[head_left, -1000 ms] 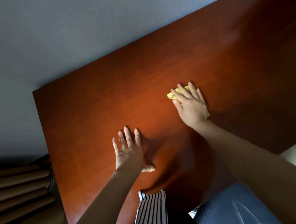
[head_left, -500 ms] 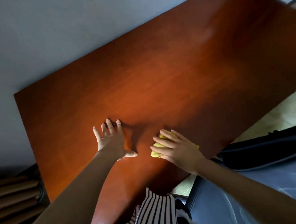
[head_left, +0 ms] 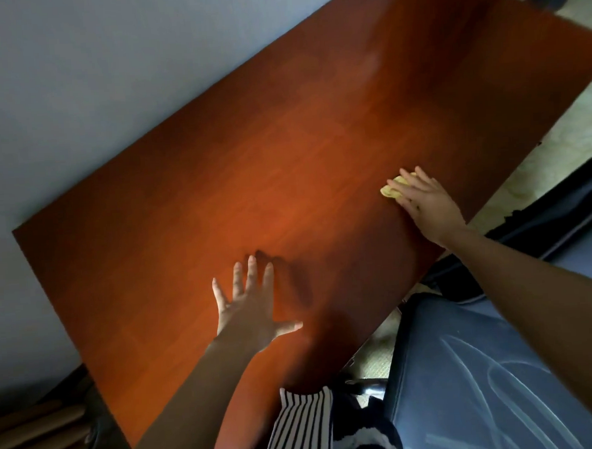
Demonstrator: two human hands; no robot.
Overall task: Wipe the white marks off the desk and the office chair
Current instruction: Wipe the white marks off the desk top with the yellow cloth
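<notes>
I count one desk [head_left: 284, 156], one yellow cloth [head_left: 394, 188], two hands, left [head_left: 251, 305] and right [head_left: 427, 203], one office chair [head_left: 467, 387] bearing several white marks [head_left: 501, 381], and one striped garment [head_left: 298, 426].

The desk [head_left: 284, 163] stands against the wall [head_left: 91, 80] at its far edge; the left hand [head_left: 249, 304] lies flat on the desktop near the front edge; the right hand [head_left: 423, 202] lies to its right, near the same edge, atop a cloth [head_left: 390, 190]; the office chair [head_left: 467, 387] sits before the desk, lower right; stacked tubes [head_left: 31, 440] lie beside the desk's left end.
</notes>
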